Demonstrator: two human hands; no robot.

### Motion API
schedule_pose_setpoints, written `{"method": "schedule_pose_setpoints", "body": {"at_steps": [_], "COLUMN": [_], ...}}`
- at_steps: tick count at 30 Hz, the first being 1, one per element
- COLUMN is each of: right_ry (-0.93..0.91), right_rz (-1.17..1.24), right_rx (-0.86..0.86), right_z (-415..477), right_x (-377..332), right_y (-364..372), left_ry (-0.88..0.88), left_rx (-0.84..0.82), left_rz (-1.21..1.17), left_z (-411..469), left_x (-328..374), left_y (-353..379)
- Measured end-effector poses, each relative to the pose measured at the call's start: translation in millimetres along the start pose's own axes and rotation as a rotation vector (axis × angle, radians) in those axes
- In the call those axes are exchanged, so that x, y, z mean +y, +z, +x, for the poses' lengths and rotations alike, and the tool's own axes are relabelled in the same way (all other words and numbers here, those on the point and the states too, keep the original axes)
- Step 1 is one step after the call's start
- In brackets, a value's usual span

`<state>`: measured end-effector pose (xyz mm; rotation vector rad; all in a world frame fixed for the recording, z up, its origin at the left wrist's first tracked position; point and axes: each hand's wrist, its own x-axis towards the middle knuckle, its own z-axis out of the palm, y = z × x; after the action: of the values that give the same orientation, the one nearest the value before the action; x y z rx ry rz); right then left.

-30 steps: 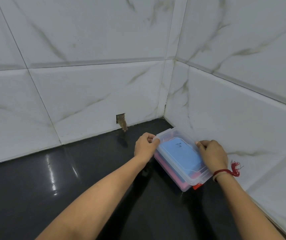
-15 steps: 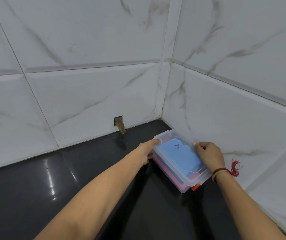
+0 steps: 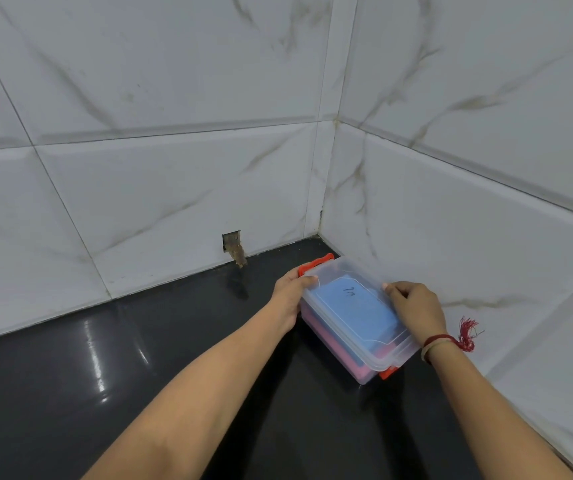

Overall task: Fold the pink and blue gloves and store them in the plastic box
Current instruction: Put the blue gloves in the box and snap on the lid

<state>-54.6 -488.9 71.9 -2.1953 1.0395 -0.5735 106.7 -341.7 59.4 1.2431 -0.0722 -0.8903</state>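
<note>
A clear plastic box [image 3: 390, 355] with its lid on rests on the black counter near the corner of the tiled walls. Through the lid I see the folded blue glove [image 3: 358, 308], and the pink glove [image 3: 330, 344] shows through the side wall beneath it. An orange latch [image 3: 314, 264] at the far end stands raised; another orange latch [image 3: 388, 373] sits at the near end. My left hand [image 3: 290, 299] grips the box's far left corner by that raised latch. My right hand [image 3: 415, 306] presses on the lid's right edge.
The glossy black counter [image 3: 139, 375] stretches out to the left. White marble-look tiled walls [image 3: 451, 237] close in behind and to the right of the box. A small broken hole [image 3: 232, 244] marks the back wall at counter level.
The far orange latch has come up into view beside my left hand, whose fingers shifted from the lid's corner to the box's end. My right hand stays on the lid.
</note>
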Motion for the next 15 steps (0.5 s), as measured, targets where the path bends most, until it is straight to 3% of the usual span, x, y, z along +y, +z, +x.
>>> {"method": "schedule_pose_setpoints", "body": {"at_steps": [9,15], "right_ry": [-0.001,0.003], "right_rz": [-0.018,-0.02], "right_rx": [-0.001,0.011], "right_z": [1.2,1.9], "right_x": [0.8,3.2], "right_y": [0.9,2.3], "left_ry": [0.01,0.189], "left_rx": [0.024,0.006], "left_rz": [0.01,0.171], "left_z": [-5.9,-10.5], "left_x": [2.3,2.2], "left_y": [2.6,1.7]}}
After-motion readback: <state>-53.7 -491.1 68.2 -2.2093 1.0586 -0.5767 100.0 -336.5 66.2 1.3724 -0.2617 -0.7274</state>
